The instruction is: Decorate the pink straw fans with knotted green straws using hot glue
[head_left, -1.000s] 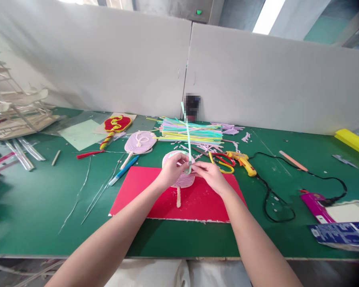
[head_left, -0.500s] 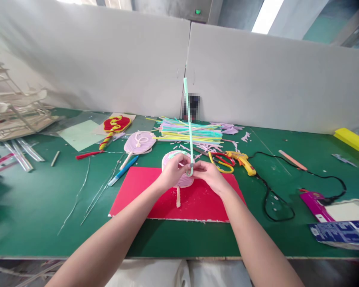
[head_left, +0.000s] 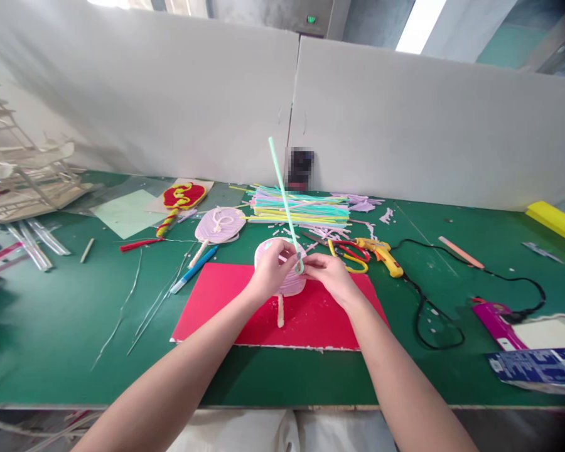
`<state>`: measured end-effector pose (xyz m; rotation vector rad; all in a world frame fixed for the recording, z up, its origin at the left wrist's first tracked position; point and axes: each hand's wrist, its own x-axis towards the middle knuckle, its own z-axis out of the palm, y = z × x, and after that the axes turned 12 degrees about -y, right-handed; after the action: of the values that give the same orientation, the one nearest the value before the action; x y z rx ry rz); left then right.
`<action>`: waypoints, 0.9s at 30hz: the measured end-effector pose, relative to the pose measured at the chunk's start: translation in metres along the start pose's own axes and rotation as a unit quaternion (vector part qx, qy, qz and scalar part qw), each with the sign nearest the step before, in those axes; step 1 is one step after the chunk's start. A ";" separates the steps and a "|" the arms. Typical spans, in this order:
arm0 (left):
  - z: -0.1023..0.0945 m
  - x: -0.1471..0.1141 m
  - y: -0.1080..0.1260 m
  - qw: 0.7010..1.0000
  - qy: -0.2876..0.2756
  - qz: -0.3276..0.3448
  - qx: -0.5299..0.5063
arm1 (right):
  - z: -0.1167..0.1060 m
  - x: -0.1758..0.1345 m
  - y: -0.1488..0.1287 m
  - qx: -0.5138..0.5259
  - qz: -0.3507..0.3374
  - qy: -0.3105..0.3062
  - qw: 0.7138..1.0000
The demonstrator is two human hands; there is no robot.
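My left hand and my right hand pinch the lower end of a mint-green pipe cleaner, which is bent into a small loop between my fingertips. Its long free end points upward and leans left. Directly below lies a round lilac fan-shaped piece with a cream handle, partly covered by my hands. It rests on a red board. A similar lilac fan with a cream curl on it lies farther left.
Behind my hands is a bundle of coloured pipe cleaners. Scissors and a yellow glue gun with a black cord lie to the right. A blue pen, thin wires and a red-yellow fan are on the left.
The pipe cleaner's upper end has swung left and slightly down, so it leans more. My hands have hardly moved and still pinch its looped end.
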<state>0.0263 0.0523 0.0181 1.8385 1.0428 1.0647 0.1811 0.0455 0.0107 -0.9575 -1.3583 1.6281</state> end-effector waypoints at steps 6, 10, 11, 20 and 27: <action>0.001 0.001 -0.002 0.992 0.019 -0.037 -0.118 | 0.003 0.002 0.001 0.023 -0.040 0.024 0.999; 0.001 0.001 0.001 0.978 0.011 -0.042 -0.202 | 0.004 0.004 0.001 0.007 -0.068 0.059 0.996; 0.001 0.001 0.002 0.976 0.009 -0.041 -0.215 | 0.004 0.005 0.001 0.005 -0.074 0.063 0.995; 0.000 0.000 0.003 0.978 -0.050 -0.005 -0.202 | 0.007 0.003 -0.001 -0.030 -0.061 0.040 0.997; 0.000 -0.003 0.000 0.997 -0.055 0.054 0.007 | 0.007 0.004 0.001 -0.074 -0.069 0.041 0.994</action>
<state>0.0259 0.0497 0.0175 1.9601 0.8965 1.0081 0.1733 0.0465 0.0100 -0.9813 -1.4708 1.3863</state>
